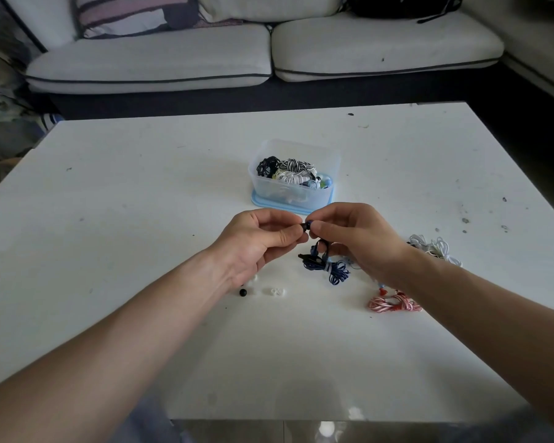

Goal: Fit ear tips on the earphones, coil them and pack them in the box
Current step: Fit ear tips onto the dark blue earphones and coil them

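Observation:
Over the middle of the white table (141,219), my left hand (259,241) and my right hand (355,238) meet fingertip to fingertip. Between them they pinch a small black ear tip and earbud (307,226) of the blue earphones (328,266), whose coiled cable hangs down onto the table under my right hand. Which hand holds the tip and which the bud I cannot tell. Just behind my hands stands the clear plastic box (293,195) on a light blue lid, holding several coiled earphones. A loose black ear tip (243,292) and white ear tips (277,292) lie below my left wrist.
A red-and-white striped earphone bundle (394,303) lies beside my right forearm. A white earphone bundle (435,247) lies further right. A grey sofa (263,55) with a striped cushion stands beyond the table's far edge.

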### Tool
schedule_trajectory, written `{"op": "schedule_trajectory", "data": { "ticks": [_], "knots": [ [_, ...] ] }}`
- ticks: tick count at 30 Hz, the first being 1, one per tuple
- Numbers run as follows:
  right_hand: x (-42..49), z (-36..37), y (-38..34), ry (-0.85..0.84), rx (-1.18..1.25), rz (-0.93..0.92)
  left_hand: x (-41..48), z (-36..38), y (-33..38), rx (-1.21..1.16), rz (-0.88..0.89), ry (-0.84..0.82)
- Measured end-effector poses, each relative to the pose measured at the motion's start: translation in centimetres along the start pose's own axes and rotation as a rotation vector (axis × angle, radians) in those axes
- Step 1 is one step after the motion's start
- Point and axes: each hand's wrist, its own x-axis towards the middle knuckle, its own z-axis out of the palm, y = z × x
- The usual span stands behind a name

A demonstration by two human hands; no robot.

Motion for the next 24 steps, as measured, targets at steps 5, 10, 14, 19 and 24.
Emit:
{"op": "schedule_trajectory", "data": {
  "ticks": [5,10,14,19,24],
  "knots": [
    [-0.1,-0.09,-0.06,-0.009,0.054,0.016,-0.03,0.06,0.07,-0.075,-0.002,-0.017],
    [-0.13,-0.15,-0.11,-0.007,0.056,0.01,-0.16,0.12,0.04,-0.1,-0.022,-0.018],
    [-0.06,-0.1,-0.1,-0.002,0.057,-0.011,-0.1,0.03,0.0,-0.125,-0.032,-0.027],
    [-0.09,0.06,0.21,-0.002,0.075,-0.018,-0.16,0.04,-0.11,-0.141,-0.036,-0.021],
    [-0.17,0.1,-0.11,0.023,0.051,-0.06,-0.26,0.28,-0.1,-0.158,-0.027,-0.013]
  ]
}}
